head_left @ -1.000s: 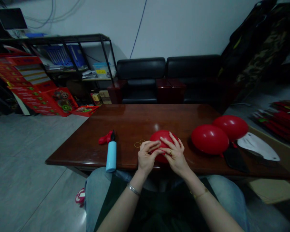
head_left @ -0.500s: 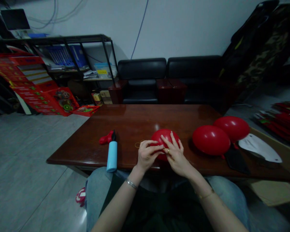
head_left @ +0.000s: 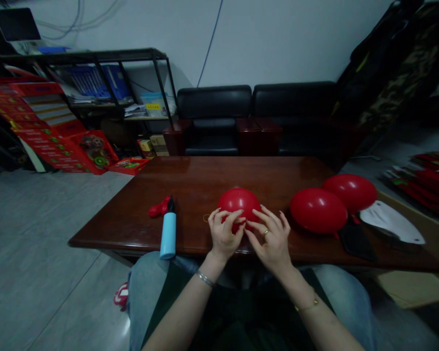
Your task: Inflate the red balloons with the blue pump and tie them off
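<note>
An inflated red balloon (head_left: pixel 239 197) rests at the table's near edge, its neck end toward me. My left hand (head_left: pixel 224 235) is closed on the near end of this balloon, thumb and fingertips pinched together. From the other side my right hand (head_left: pixel 272 240), with a ring on one finger, pinches at the same spot, its other fingers curved along the balloon. The neck itself is mostly hidden behind the fingertips. Left of my hands a thin yellowish loop (head_left: pixel 206 218) lies on the wood.
A light-blue balloon pump (head_left: pixel 168 236) with a black nozzle lies left, beside a small red limp balloon (head_left: pixel 158 208). Two inflated red balloons (head_left: pixel 318 210) sit right, near a dark flat object (head_left: pixel 358 241) and a white sheet-like piece (head_left: pixel 391 222). The brown table (head_left: pixel 223 170) faces black seats.
My right hand has drawn back from over the balloon, baring its top. The balloon now sits slightly further left, and both hands' fingertips meet at its near end.
</note>
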`<state>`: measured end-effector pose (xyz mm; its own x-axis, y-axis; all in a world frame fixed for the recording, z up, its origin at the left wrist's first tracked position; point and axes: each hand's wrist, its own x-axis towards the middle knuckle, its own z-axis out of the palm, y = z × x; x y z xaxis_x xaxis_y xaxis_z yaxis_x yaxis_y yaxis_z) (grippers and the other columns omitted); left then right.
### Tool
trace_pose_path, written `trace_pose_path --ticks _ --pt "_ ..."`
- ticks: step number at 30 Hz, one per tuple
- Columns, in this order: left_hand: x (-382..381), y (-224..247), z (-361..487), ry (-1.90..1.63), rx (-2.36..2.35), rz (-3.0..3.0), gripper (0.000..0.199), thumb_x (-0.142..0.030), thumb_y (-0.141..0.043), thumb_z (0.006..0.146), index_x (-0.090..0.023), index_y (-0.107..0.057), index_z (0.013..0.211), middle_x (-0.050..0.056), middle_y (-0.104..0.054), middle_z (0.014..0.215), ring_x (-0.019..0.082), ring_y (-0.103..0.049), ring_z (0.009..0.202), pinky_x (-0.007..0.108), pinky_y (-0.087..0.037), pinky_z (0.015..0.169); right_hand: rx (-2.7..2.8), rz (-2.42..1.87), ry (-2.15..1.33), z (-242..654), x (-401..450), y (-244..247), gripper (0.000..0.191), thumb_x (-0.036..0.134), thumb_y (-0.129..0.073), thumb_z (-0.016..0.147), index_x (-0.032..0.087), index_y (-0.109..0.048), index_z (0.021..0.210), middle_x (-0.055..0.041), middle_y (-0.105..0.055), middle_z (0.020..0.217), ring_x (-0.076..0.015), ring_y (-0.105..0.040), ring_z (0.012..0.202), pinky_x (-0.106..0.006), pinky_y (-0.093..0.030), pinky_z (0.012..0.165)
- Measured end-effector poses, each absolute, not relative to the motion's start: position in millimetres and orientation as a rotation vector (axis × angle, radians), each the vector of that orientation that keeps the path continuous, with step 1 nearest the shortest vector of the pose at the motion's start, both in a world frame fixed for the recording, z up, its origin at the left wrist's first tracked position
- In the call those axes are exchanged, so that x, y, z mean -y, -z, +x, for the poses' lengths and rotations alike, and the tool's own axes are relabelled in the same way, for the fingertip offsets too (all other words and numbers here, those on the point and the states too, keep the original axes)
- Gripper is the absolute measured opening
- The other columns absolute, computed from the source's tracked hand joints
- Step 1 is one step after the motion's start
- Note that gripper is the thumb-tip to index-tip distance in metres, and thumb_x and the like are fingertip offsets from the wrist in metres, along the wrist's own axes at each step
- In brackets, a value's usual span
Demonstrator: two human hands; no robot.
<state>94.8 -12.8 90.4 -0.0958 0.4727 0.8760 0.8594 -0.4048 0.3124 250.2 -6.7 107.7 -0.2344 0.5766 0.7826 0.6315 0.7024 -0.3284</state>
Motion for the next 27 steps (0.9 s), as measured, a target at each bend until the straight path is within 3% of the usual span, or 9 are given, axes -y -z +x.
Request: trace_pose_path --ticks 9,17,27 --pt "15 -87 101 1.359 1.495 -1.902 0.049 -0.005 -0.058 0.074 -0.023 -0.054 0.120 0.003 -0.072 0.098 0.022 -0.063 0.093 0.050 -0.037 0.106 1.997 -1.009 0.224 240 14 -114 0.009 0.029 -0.063 0.089 0.027 -0.072 0.091 0.0003 -0.068 0.127 -0.0288 -0.049 0.132 -0.060 -0.019 0.115" --pt "17 -85 108 1.223 1.581 -1.989 0.053 -0.007 -0.060 0.074 -0.021 -0.051 0.124 0.006 -0.071 0.106 0.025 -0.061 0.095 0.056 -0.031 0.107 2.078 -1.151 0.206 234 15 -117 0.010 0.022 -0.062 0.085 0.024 -0.070 0.080 -0.0002 -0.067 0.128 -0.0307 -0.048 0.132 -0.059 -0.021 0.115" --pt "21 -87 108 1.213 1.666 -2.009 0.049 -0.006 -0.059 0.073 -0.021 -0.054 0.119 0.005 -0.070 0.091 0.025 -0.060 0.095 0.056 -0.031 0.107 2.027 -1.169 0.129 234 14 -108 0.012 0.023 -0.058 0.084 0.024 -0.070 0.084 -0.0019 -0.066 0.129 -0.0303 -0.048 0.132 -0.056 -0.028 0.112"
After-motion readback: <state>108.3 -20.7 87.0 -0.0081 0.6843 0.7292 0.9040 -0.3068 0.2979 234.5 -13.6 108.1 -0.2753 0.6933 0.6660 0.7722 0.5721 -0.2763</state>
